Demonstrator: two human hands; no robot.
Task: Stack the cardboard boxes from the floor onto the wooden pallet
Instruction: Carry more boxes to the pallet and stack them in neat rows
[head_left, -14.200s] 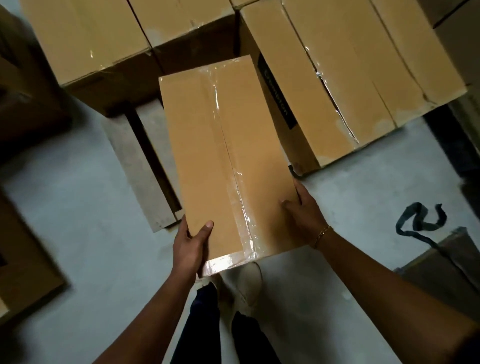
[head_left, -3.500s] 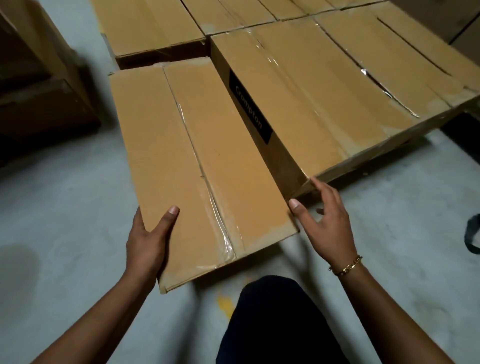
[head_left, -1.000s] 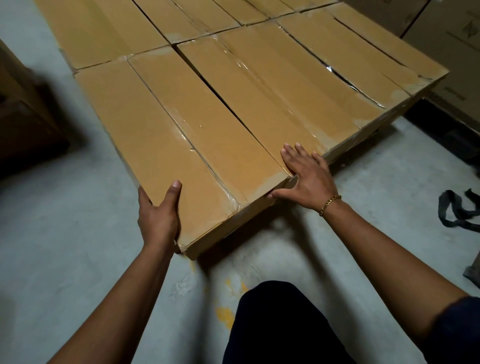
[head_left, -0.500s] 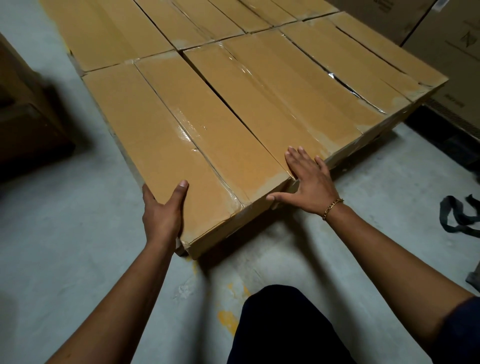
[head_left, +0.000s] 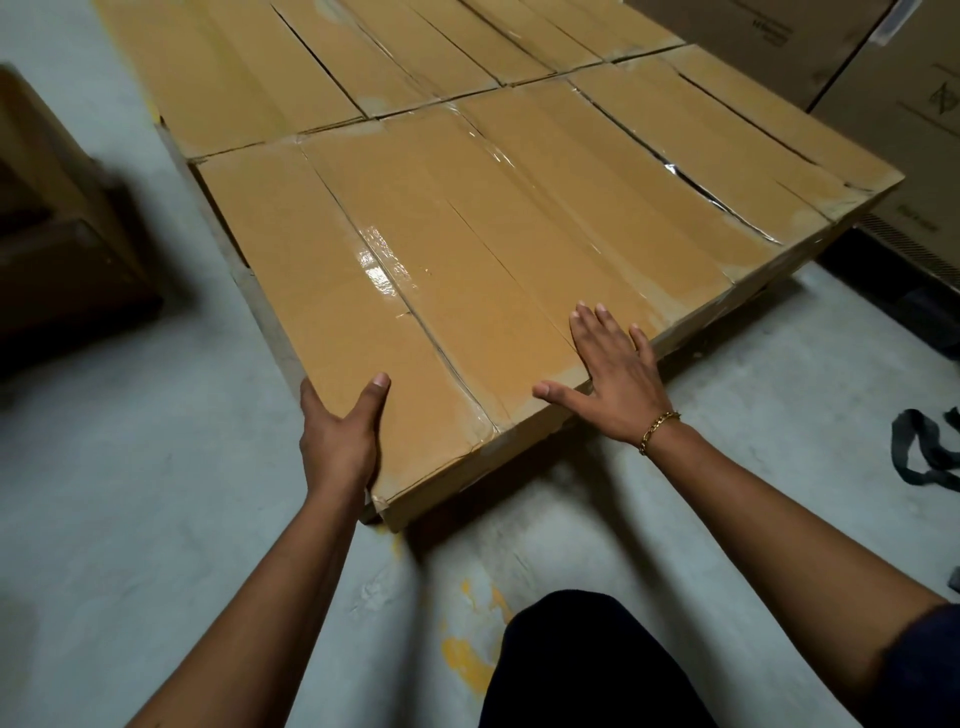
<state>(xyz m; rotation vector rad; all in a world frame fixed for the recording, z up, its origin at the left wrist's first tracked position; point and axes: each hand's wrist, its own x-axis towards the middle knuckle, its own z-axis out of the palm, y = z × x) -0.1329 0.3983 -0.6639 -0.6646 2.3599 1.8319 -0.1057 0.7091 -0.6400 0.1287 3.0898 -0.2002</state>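
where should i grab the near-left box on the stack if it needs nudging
Take the near-left box by its near short end and left long side, coming from the person's side. Those faces are free; its right long side sits tight against the next box, with no gap for fingers. The left hand grips the near left corner, thumb on top.

Bare floor (head_left: 130, 493) lies open on my left, up to a dark box (head_left: 52, 249). Tightly packed boxes (head_left: 467, 218) block ahead; tall cartons (head_left: 893, 104) wall my far right.

boxes (head_left: 467, 249): matt brown cardboard | tape (head_left: 376, 260): glossy clear plastic | floor (head_left: 130, 493): matt concrete
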